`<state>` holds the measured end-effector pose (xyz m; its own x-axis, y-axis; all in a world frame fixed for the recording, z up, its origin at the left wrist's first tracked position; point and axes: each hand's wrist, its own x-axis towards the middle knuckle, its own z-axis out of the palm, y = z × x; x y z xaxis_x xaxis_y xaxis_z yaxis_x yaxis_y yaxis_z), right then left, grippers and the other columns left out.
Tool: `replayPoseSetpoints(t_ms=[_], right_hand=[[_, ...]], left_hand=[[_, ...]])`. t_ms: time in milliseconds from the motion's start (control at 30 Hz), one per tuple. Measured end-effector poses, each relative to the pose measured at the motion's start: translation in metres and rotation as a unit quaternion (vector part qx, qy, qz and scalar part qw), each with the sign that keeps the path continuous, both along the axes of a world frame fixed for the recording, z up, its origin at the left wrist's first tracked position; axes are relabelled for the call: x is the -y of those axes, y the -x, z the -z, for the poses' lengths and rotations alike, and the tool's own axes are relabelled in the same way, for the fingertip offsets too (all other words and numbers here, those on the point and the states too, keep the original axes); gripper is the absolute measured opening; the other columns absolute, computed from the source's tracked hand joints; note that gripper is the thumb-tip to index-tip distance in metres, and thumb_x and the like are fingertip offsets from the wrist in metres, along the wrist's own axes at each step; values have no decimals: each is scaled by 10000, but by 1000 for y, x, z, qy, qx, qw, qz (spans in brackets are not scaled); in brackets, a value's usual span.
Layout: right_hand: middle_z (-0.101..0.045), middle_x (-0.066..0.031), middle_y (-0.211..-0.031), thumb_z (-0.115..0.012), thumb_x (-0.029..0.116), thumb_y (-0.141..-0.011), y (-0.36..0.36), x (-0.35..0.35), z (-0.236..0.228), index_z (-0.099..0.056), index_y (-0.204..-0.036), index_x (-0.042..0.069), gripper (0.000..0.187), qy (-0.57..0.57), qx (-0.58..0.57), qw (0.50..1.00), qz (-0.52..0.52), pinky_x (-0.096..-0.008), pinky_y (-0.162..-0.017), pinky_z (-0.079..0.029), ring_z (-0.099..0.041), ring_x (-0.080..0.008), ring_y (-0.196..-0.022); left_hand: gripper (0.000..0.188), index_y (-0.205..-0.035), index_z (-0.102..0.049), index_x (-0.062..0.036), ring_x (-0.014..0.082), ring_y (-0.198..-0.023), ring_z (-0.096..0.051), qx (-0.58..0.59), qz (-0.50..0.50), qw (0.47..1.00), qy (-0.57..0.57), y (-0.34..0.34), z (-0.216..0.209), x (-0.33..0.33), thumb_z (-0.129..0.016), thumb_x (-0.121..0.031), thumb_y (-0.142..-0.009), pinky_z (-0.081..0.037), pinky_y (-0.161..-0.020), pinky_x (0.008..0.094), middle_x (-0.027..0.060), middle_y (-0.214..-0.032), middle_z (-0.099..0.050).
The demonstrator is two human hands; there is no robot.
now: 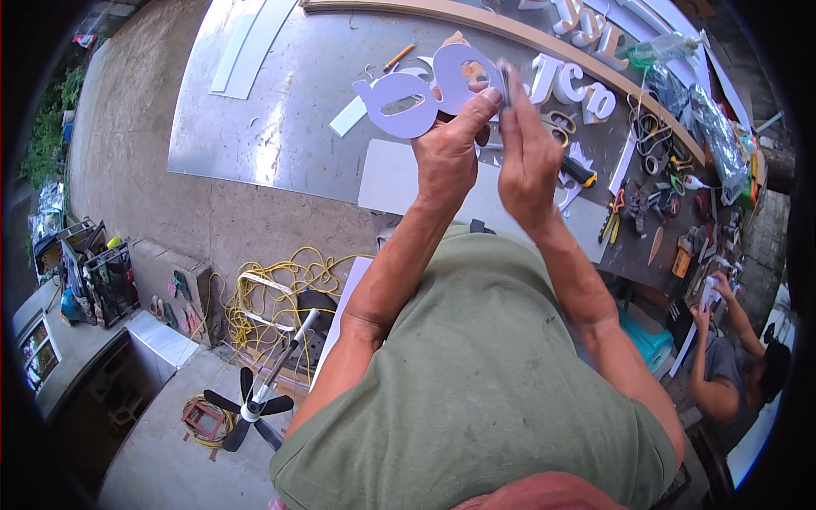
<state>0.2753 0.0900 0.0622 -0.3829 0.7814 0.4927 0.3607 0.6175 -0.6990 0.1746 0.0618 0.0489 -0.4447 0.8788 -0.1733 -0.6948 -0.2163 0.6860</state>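
My left hand point(449, 157) grips a flat white cut-out point(449, 78) with rounded, looping outlines and openings, its thumb pressed on the near edge. The cut-out is held up over the metal-topped table point(255, 127). Against its right edge is my right hand point(531, 166), fingers close together and smeared by motion at the tips. A small greyish thing seems to sit between those fingertips, too blurred to name. Under my hands lies a pale board point(393, 177). Scissors point(558, 127) and a yellow-and-black handled tool point(580, 173) rest just right of my right hand.
White letter shapes point(561, 83) stand along a long wooden strip point(476, 15). A pencil point(399, 57) and white strip point(346, 117) lie beyond. Pliers point(610, 223) and other tools crowd the right side, where a co-worker point(722, 374) handles something white. A fan point(250, 411) stands lower left.
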Motion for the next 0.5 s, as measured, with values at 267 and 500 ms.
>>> replayPoseSetpoints(t_ms=[267, 500], right_hand=[[-633, -237, -1285, -494, 18, -998, 1, 0, -1, -501, -1406, -50, 414, 0, -14, 1000, -6, -362, -803, -549, -713, -319, -1013], [-652, -239, -1247, -508, 14, -994, -1, 3, 6, -514, -1397, -47, 407, -16, -31, 999, -16, -360, -761, -551, -722, -331, -918]], left_hand=[[189, -1038, -665, 13, 63, -610, -547, -21, 0, 1000, 12, 3, -2, 6, -735, -64, -880, -393, -513, 215, 39, -809, -669], [150, -1034, -663, 16, 99, -668, -617, -23, 6, 1000, 1, 11, 2, 5, -707, -14, -893, -419, -536, 234, 83, -848, -693]])
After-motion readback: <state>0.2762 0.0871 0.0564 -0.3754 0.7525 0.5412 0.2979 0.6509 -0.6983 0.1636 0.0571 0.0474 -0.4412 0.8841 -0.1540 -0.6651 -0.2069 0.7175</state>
